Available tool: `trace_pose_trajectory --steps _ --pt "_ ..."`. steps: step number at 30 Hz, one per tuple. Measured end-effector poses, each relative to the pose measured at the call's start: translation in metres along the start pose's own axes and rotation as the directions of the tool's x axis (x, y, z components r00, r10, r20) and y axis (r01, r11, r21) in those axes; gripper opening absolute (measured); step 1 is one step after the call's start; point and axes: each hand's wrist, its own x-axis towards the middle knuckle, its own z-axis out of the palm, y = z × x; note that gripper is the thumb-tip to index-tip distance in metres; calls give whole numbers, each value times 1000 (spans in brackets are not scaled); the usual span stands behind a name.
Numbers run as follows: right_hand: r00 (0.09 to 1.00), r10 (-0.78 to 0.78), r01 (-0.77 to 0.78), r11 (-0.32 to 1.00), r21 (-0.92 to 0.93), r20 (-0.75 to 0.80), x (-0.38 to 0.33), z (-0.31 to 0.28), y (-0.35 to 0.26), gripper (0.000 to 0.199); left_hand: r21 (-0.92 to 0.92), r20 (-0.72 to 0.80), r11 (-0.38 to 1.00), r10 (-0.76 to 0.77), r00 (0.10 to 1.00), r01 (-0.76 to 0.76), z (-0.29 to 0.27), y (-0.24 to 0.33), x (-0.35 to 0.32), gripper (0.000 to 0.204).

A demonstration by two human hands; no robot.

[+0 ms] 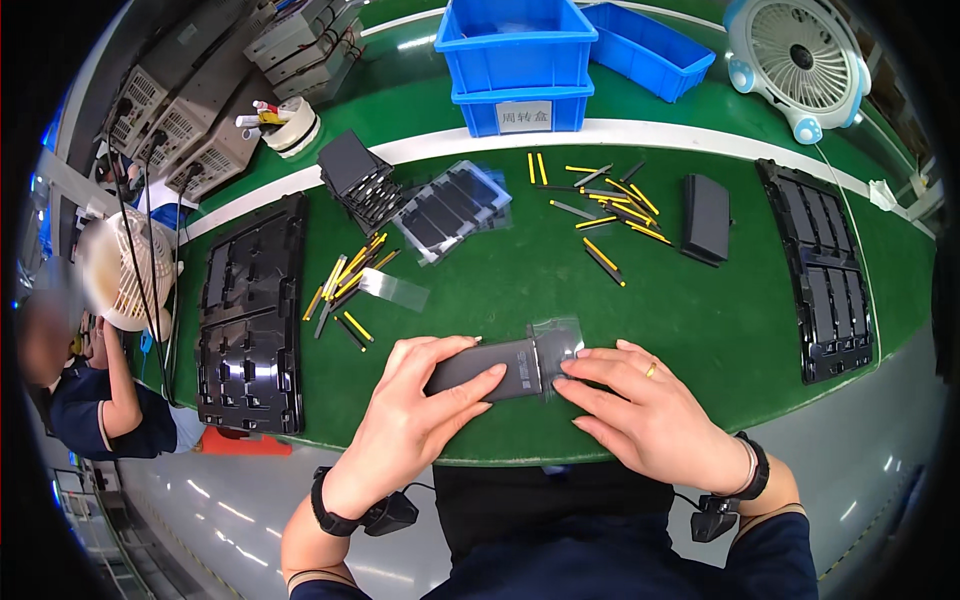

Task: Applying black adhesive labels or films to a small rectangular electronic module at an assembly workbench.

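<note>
Near the table's front edge lies a flat dark-grey battery with small print on its face. My left hand grips it from the left, thumb along the near side and fingers on the far side. At its right end a clear plastic film sticks out past the edge. The fingertips of my right hand pinch this film beside the battery. Beyond my left hand, a small clear strip lies by a pile of black strips with yellow edges.
Black moulded trays flank the table, one left and one right holding dark pieces. Further back are a stack of dark flat pieces, a clear sheet with black strips, more yellow-edged strips, blue bins and a fan.
</note>
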Motion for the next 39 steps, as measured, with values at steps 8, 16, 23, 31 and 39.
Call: trace_pose_trajectory --steps 8,16,23,31,39 --pt "1000 16 -16 999 35 -3 1 0 0 37 29 17 1000 3 1000 -4 1 -2 1 43" --pt "1000 14 -14 999 32 2 2 -2 -1 37 41 10 999 9 1000 -10 1 -3 0 45" --pt "1000 14 -14 1000 23 2 2 -1 0 37 50 15 999 21 1000 -22 1 -2 1 47" --pt "1000 27 -27 999 17 14 0 0 -1 36 62 48 998 1 999 -4 -2 2 3 47" --pt "1000 23 -24 999 24 17 0 0 0 38 65 66 998 -20 998 16 -4 6 5 46"
